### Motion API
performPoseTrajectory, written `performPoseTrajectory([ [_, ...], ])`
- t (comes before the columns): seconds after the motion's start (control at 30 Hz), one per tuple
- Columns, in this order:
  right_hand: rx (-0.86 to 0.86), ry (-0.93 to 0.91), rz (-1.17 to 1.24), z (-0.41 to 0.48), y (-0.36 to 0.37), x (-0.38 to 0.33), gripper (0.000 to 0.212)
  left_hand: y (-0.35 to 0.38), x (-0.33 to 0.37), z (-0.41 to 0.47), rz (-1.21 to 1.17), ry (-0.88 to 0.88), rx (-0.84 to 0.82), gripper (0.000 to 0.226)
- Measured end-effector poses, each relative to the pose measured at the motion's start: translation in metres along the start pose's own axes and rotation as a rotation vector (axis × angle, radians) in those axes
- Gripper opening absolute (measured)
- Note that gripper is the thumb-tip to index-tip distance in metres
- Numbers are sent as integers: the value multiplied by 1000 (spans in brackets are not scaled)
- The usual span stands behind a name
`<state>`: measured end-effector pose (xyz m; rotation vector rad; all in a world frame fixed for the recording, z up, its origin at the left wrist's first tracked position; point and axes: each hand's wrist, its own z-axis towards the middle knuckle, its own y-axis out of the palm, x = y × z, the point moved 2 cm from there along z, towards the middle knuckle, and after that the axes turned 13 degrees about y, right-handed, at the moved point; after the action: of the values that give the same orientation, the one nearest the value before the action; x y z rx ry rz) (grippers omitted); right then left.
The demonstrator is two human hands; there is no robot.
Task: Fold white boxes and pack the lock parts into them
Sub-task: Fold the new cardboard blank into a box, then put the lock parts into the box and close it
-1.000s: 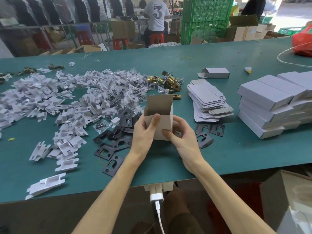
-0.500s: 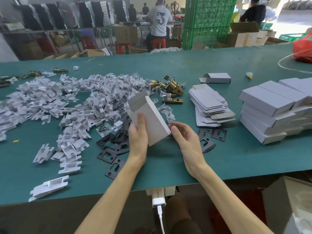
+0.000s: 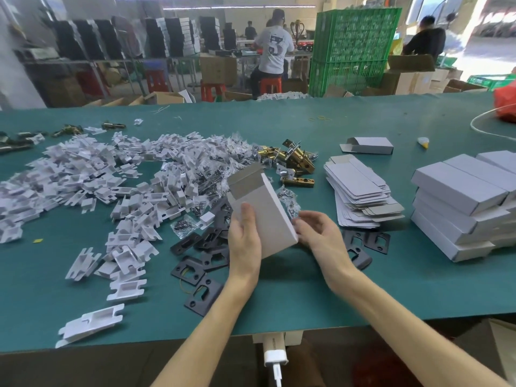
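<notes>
**Box tipped over into the left hand**

A second ago the white box (image 3: 265, 219) stood upright between both hands with its open end up. Now it leans away to the left, with its broad white face turned up toward the camera and its grey-lined flap pointing at the far side of the table (image 3: 391, 277). The left hand (image 3: 245, 241) holds it: the thumb lies flat along the white face and the fingers are wrapped behind it, out of sight. The right hand (image 3: 318, 233) has left the front of the box and sits at its near right corner, fingers curled in. Whether they pinch that corner or only touch it cannot be told.

The box is held above the middle of the table, a little in from the near edge, over a scatter of black plates (image 3: 201, 297). A heap of white plastic inserts (image 3: 83, 174) and small bags of screws (image 3: 212, 169) spreads toward the left edge. Brass latches (image 3: 296, 160) lie just beyond the box. To the right of the hands is a stack of flat box blanks (image 3: 360, 191), and near the right edge a pile of folded boxes (image 3: 463, 202). One folded box (image 3: 368, 145) lies alone behind the blanks.
</notes>
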<state>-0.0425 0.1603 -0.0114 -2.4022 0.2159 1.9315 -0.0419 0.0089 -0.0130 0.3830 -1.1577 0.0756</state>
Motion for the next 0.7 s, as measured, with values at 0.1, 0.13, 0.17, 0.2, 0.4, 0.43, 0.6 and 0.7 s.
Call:
performPoseTrajectory([
  [0.1, 80, -58, -255, 34, -1, -26, 29, 2, 1, -1, -5, -15, -12, 60],
  [0.13, 110, -110, -364, 47, 0, -35, 31, 3, 1, -1, 2, -13, -16, 54],
  [0.17, 138, -166, -470, 59, 1, -44, 33, 3, 1, -1, 15, -6, -19, 45],
  [0.2, 159, -216, -578, 72, 2, -51, 34, 3, 0, -1, 27, -2, -25, 35],
  [0.4, 110, -203, -1268, 132, 6, -51, 60, 3, -8, 3, 44, -24, -74, 25],
  [0.43, 111, -189, -1302, 137, 5, -49, 62, 3, -8, 3, 45, -24, -74, 28],
  [0.6, 209, -205, -1326, 141, 2, -45, 40, 3, -10, 3, 38, -57, -95, 27],
  [0.7, 272, -253, -1368, 134, 5, -45, 32, 5, -8, 2, 39, -56, -105, 33],
])
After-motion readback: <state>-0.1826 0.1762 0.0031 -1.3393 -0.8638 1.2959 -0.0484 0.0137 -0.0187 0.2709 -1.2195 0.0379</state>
